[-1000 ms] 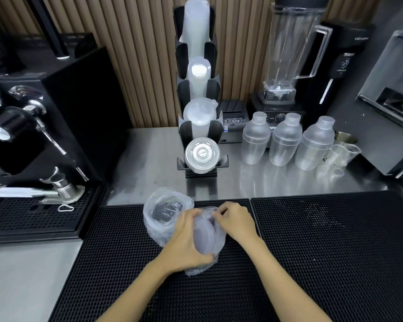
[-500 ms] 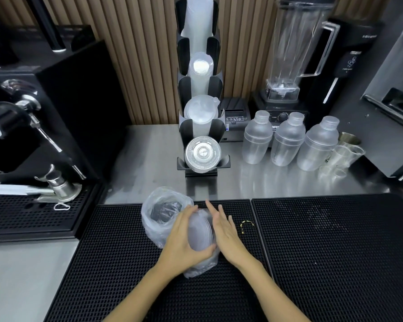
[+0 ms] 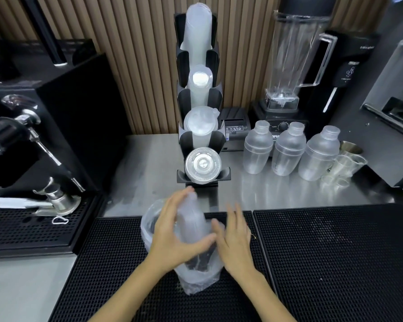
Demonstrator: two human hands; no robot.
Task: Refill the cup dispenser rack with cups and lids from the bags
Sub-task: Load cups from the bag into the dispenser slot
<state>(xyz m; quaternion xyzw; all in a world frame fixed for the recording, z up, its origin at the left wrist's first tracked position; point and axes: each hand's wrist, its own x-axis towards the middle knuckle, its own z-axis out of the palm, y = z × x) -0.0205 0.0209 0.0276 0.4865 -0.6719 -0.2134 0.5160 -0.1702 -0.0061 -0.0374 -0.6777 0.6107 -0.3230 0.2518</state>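
On the black rubber bar mat (image 3: 107,270) at the near edge of the steel surface (image 3: 149,173), the left hand (image 3: 172,235) wraps around a stack of clear lids (image 3: 192,224), fingers curved over the top of the stack and thumb underneath it, lifting the stack up out of a clear plastic bag (image 3: 196,277) that sags beneath. Motion blur softens the lids and both hands. The right hand (image 3: 234,240) sits just beside the bag on its right, fingers straight and spread, palm turned toward the plastic; whether it touches the bag cannot be told. A second clear bag (image 3: 149,221) bulges behind the left hand. Toward the back edge of the surface, directly behind the hands, stands the black cup dispenser rack (image 3: 201,126), its upper tiers holding stacked clear cups (image 3: 197,38) and its lowest tier a stack of ribbed lids (image 3: 203,165). Three frosted shakers (image 3: 289,152) stand to the right of the rack, a blender (image 3: 293,54) behind them, and an espresso machine (image 3: 33,126) occupies the left side.
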